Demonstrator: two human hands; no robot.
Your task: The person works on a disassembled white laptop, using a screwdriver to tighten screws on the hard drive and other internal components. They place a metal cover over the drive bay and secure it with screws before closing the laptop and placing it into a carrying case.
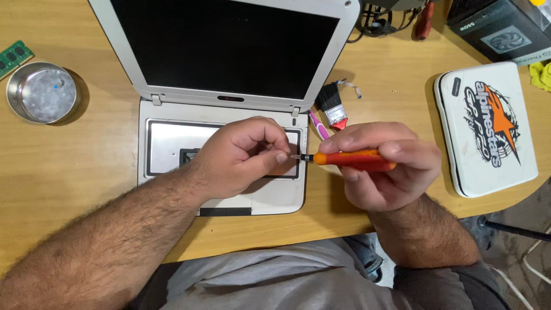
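Note:
A small white laptop (172, 115) lies open on the wooden table (74, 166), its keyboard removed so a bare grey metal bay shows. My right hand (384, 169) holds an orange-handled screwdriver (353, 159) level, tip pointing left. My left hand (244, 155) hovers over the right side of the laptop bay, its fingers curled and pinched at the screwdriver's tip. Whether a screw sits between those fingertips is too small to tell.
A round metal bowl (41, 92) and a green memory module (12, 57) lie at the far left. A small brush (332, 103) and a pink tool (318, 126) rest right of the laptop. A white zip case (488, 126) and a dark box (499, 26) sit at right.

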